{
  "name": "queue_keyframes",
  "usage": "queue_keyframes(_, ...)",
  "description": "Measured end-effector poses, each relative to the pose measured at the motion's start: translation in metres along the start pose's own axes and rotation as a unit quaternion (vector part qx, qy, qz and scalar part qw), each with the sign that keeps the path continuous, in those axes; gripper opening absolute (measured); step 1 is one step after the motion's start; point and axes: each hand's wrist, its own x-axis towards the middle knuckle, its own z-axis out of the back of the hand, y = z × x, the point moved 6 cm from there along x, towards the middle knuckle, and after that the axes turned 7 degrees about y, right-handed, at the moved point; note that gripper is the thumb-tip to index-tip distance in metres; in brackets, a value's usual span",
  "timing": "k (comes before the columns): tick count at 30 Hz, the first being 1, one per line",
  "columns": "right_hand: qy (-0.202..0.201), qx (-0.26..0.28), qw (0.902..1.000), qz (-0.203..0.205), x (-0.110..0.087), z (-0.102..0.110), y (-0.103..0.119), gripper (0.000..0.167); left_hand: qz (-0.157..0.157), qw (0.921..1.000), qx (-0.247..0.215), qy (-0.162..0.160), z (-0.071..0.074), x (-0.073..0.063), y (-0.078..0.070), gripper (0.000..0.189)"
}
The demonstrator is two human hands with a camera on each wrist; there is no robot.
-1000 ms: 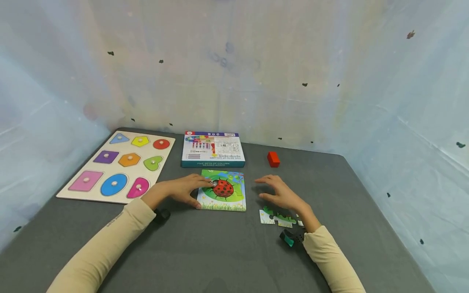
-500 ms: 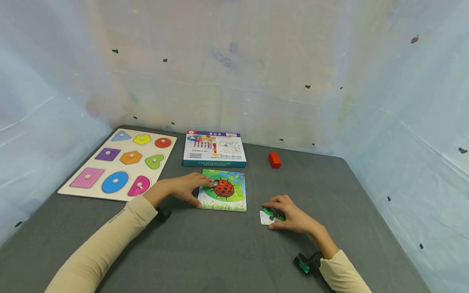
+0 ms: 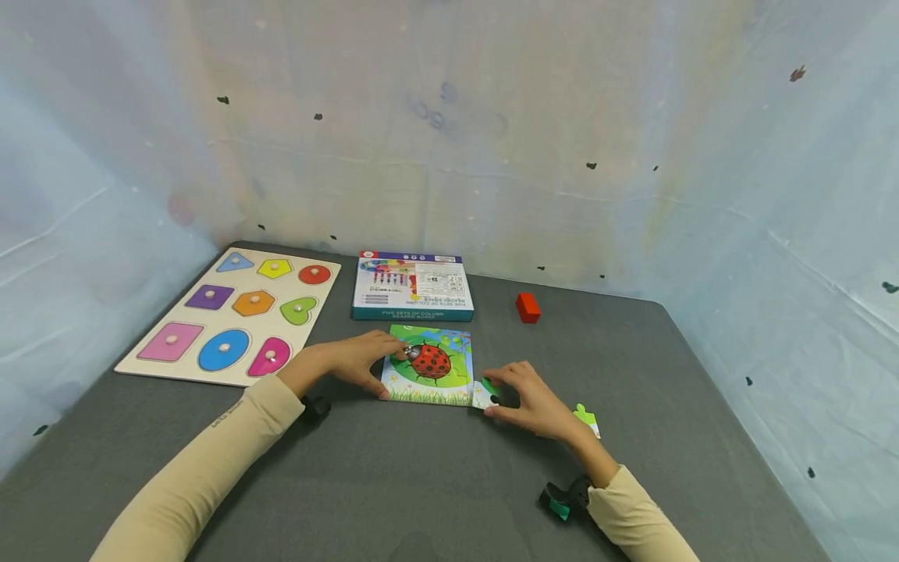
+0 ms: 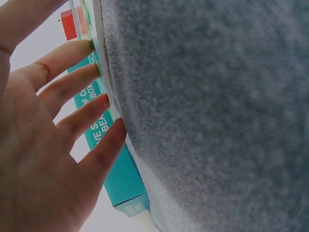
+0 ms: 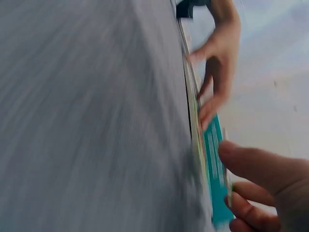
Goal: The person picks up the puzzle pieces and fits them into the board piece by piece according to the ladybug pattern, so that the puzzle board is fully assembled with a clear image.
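Observation:
A square ladybug jigsaw puzzle (image 3: pixel 449 382) lies mid-table. My left hand (image 3: pixel 354 363) rests at its left side, thumb by the near corner and index finger over the ladybug's head. In the left wrist view its fingers (image 4: pixel 77 118) are spread, tips along the puzzle's edge. My right hand (image 3: pixel 531 400) pinches a white-and-green puzzle piece (image 3: pixel 481 395) between thumb and fingers, right at the puzzle's near right corner. The right wrist view is blurred and shows the piece as a thin edge. A loose green piece (image 3: pixel 585 417) lies beyond my right wrist, partly hidden.
A wooden shape board (image 3: pixel 211 343) with knobbed pieces lies at the left. Behind the puzzle is a teal-edged flat box (image 3: pixel 414 314). A red block (image 3: pixel 527 307) stands back right. Pale sheeting (image 3: pixel 449 156) rises behind the dark tabletop (image 3: pixel 421 484).
My right hand came down to the loose pieces, took hold of the white-and-green puzzle piece and moved it left to the puzzle's corner. The left hand stayed on the puzzle.

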Motion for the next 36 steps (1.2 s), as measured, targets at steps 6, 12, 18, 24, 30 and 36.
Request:
queue_keyframes(6,0.001,-0.007,0.9999,0.013,0.038,-0.013,0.028,0.056,0.0,1.0,0.0,-0.007,0.0,0.0,0.001,0.073)
queue_keyframes(12,-0.004,-0.011,0.9987,0.05,0.069,-0.032,0.046,0.054,-0.005,0.9999,-0.009,-0.01,0.0,0.001,0.001,0.067)
queue_keyframes(18,-0.01,-0.024,0.9984,0.05,0.09,-0.044,0.054,0.053,-0.005,0.9998,-0.011,-0.013,0.001,0.001,0.002,0.065)
queue_keyframes(24,-0.008,-0.024,0.9978,0.062,0.101,-0.048,0.06,0.05,-0.002,0.9997,-0.003,-0.023,0.001,0.005,0.004,0.052)
queue_keyframes(30,-0.016,-0.013,0.997,0.074,0.104,-0.05,0.058,0.057,-0.029,0.9983,0.007,-0.05,0.003,0.005,0.001,0.043)
queue_keyframes(36,-0.017,-0.005,0.997,0.075,0.106,-0.052,0.055,0.058,-0.022,0.9984,0.012,-0.051,0.004,0.006,-0.001,0.041)
